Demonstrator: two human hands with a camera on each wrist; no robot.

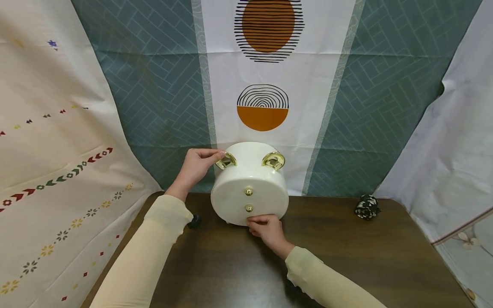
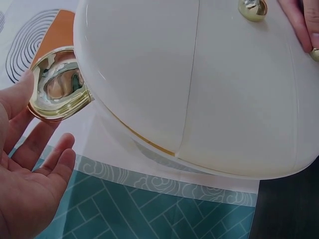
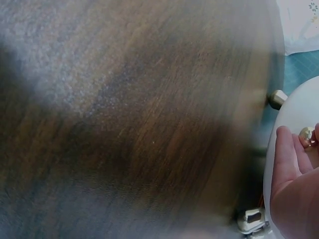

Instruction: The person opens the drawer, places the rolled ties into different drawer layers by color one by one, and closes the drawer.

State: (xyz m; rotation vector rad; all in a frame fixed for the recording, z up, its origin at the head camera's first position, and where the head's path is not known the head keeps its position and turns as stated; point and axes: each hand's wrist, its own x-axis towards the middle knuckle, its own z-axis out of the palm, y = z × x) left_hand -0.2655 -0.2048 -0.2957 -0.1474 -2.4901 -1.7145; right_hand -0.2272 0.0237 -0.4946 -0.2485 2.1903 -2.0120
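Fingers of my left hand pinch the left gold handle; those of my right hand pinch a gold knob low in front. The round white case, at the table's far side, lies rightward of the former, beyond the latter.

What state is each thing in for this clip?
White case: standing on the table; front looks shut
Left gold handle: pinched by the left hand
Right gold handle: untouched
Top knob: untouched
Middle knob: untouched
Lowest knob: pinched by the right hand
Patterned bundle: on the table, untouched
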